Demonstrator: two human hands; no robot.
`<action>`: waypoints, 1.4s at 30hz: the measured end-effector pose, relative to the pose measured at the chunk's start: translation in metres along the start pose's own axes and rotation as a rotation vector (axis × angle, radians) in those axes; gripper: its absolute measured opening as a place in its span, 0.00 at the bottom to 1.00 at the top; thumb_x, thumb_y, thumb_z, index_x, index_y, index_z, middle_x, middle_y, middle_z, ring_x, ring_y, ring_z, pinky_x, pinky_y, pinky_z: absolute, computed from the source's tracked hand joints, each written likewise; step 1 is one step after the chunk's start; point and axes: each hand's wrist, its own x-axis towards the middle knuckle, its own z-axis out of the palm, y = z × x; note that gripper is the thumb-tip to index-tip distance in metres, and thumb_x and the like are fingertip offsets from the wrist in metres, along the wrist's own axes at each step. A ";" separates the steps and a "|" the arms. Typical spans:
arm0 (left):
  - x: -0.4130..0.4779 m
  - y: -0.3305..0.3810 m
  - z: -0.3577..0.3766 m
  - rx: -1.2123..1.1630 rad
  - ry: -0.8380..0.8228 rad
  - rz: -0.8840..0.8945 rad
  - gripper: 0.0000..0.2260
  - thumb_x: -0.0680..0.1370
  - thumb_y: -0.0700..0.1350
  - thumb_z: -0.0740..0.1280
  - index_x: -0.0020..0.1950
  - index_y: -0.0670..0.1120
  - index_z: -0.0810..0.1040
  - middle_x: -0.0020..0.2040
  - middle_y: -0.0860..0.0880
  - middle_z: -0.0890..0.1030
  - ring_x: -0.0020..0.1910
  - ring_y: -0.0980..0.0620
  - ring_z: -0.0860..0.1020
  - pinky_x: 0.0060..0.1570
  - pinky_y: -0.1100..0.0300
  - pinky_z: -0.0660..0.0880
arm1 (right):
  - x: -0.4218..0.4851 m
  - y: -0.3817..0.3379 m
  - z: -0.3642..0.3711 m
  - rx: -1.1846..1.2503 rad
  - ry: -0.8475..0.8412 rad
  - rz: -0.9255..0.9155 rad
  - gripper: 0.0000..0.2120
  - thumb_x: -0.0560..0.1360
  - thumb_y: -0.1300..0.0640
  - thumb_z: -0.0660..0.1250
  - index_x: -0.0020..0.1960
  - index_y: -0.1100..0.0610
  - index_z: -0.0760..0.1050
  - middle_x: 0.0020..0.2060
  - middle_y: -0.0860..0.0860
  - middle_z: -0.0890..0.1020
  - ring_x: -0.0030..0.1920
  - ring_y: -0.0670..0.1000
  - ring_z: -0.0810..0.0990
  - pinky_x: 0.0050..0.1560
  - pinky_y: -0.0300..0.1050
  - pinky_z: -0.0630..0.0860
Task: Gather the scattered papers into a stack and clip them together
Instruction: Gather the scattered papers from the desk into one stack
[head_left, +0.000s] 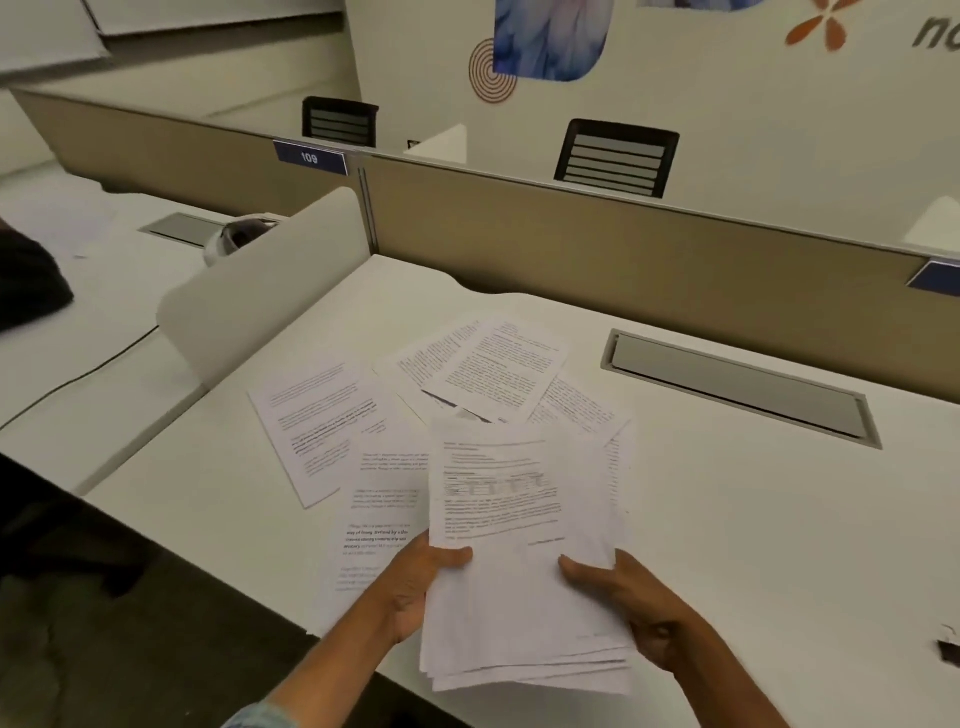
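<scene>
White sheets sit half-gathered in my grip: my left hand (415, 582) and right hand (631, 605) each clasp a side of the uneven bundle (519, 597) above the desk (727, 519); I should square its splayed edges before adding more; loose pages (483, 374) lie fanned just beyond; the clip (949, 649) looks near the right edge.

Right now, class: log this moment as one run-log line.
phase: gathering | left hand + right hand: holding stack | loose papers: on desk | clip: unused
</scene>
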 end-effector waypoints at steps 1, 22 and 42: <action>0.002 0.004 -0.012 -0.007 0.019 0.002 0.22 0.76 0.33 0.72 0.68 0.49 0.80 0.64 0.44 0.84 0.64 0.39 0.80 0.68 0.35 0.72 | 0.005 0.000 0.007 0.005 0.024 -0.009 0.22 0.76 0.51 0.74 0.67 0.55 0.77 0.60 0.55 0.86 0.60 0.60 0.85 0.65 0.63 0.78; 0.018 0.063 -0.164 -0.200 0.257 -0.074 0.16 0.77 0.32 0.69 0.61 0.47 0.82 0.56 0.38 0.85 0.56 0.36 0.81 0.61 0.39 0.76 | 0.095 0.033 0.100 -0.763 0.805 0.233 0.41 0.68 0.47 0.77 0.73 0.56 0.61 0.65 0.56 0.74 0.67 0.59 0.74 0.64 0.56 0.74; -0.001 0.056 -0.144 -0.107 0.120 -0.065 0.25 0.73 0.34 0.74 0.69 0.48 0.79 0.64 0.41 0.84 0.65 0.35 0.79 0.66 0.39 0.74 | 0.067 0.017 0.115 -0.005 0.451 -0.237 0.07 0.78 0.59 0.71 0.56 0.54 0.82 0.48 0.49 0.89 0.49 0.53 0.88 0.49 0.47 0.85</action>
